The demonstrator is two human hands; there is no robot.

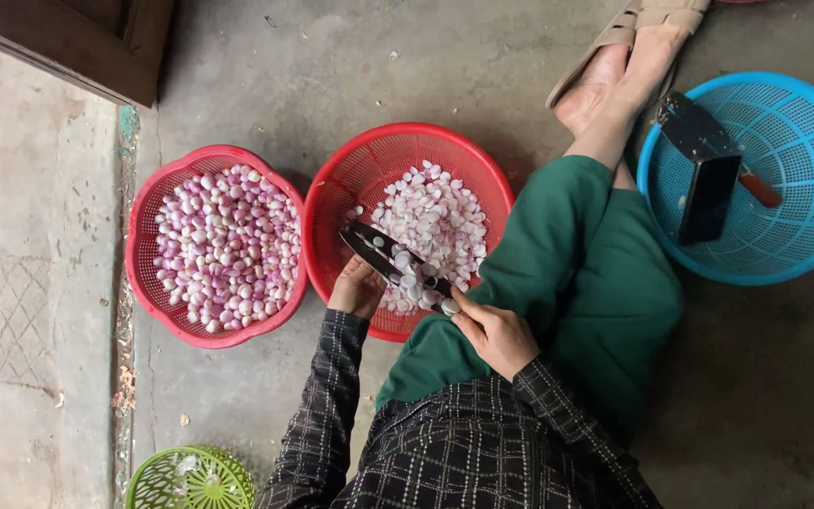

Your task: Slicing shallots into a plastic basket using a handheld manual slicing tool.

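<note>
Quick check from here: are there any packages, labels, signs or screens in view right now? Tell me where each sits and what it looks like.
Phone: lies in the blue basket at right; a dark rectangular slab, its screen black, beside a cleaver with a reddish handle.
No packages, labels or signs show; the red baskets hold only loose pale-purple cloves.

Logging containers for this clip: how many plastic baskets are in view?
4: a red basket of whole bulbs at left, a red basket of slices at centre, a blue basket at right, a green basket partly cut off at the bottom edge.
</note>
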